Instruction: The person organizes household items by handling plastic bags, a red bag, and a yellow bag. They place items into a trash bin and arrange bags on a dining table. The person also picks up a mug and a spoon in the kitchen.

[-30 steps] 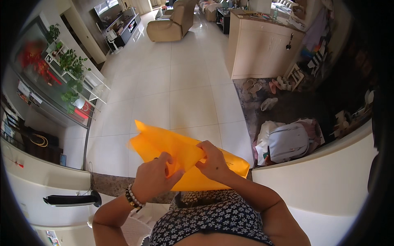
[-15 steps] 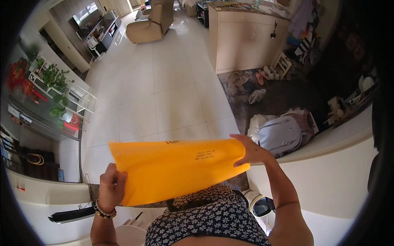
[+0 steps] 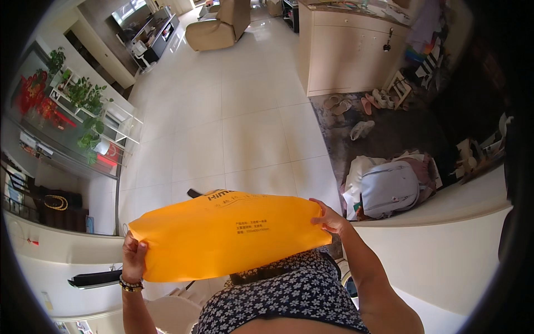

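Observation:
A large orange-yellow bag (image 3: 194,245) with dark print spans the space in front of my body, stretched between both hands. At its left end my left hand (image 3: 133,257) grips the edge, thumb folded over the front; a beaded bracelet (image 3: 131,285) circles that wrist. The right end is pinched by my right hand (image 3: 329,218), with the thumb on the front face and the other fingers partly behind. Its upper edge bulges up in the middle. A short black bar-like piece (image 3: 194,193) shows just above that edge; the rest of it is hidden.
Pale floor tiles (image 3: 250,133) stretch ahead to a tan armchair (image 3: 218,30). On the right, a grey backpack (image 3: 389,189) lies on a dark mat near several shoes (image 3: 367,103) and a cream cabinet (image 3: 345,55). Potted plants (image 3: 83,94) stand on a white rack at left.
Both hands have shifted slightly left, the left one also lower, spreading the bag wider and flatter. More print shows, and a black piece has come into sight above the bag.

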A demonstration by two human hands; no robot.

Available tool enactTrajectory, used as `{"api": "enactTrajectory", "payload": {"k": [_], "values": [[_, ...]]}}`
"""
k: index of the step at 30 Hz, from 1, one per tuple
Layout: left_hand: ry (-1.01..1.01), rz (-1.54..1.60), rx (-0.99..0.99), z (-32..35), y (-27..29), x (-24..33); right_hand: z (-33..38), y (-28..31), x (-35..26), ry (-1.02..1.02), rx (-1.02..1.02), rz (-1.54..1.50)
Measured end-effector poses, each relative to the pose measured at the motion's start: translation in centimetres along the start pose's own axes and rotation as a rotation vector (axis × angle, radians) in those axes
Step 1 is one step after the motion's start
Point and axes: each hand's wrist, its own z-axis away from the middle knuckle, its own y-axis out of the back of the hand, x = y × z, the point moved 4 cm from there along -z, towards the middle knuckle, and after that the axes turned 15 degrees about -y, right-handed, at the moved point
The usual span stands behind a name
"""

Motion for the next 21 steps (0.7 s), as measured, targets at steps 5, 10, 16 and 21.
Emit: {"api": "enactTrajectory", "payload": {"k": [5, 10, 16, 21], "values": [[0.049, -0.261, -0.122, 0.9, 4.2, -0.8, 3.3, -3.3, -5.5, 0.184, 0.036, 0.335], [0.121, -0.437, -0.291, 0.3, 3.3, -1.1, 7.3, -3.1, -11.2, 0.232, 0.094, 0.435], [0.171, -0.247, -0.162, -0.2, 2.7, -1.8, 12.6, -5.3, -13.0, 0.239, 0.071, 0.404], [0.124, -0.189, -0.217, 0.2, 1.9, -3.1, 13.4, -5.2, -11.7, 0.129, 0.203, 0.379]]}}
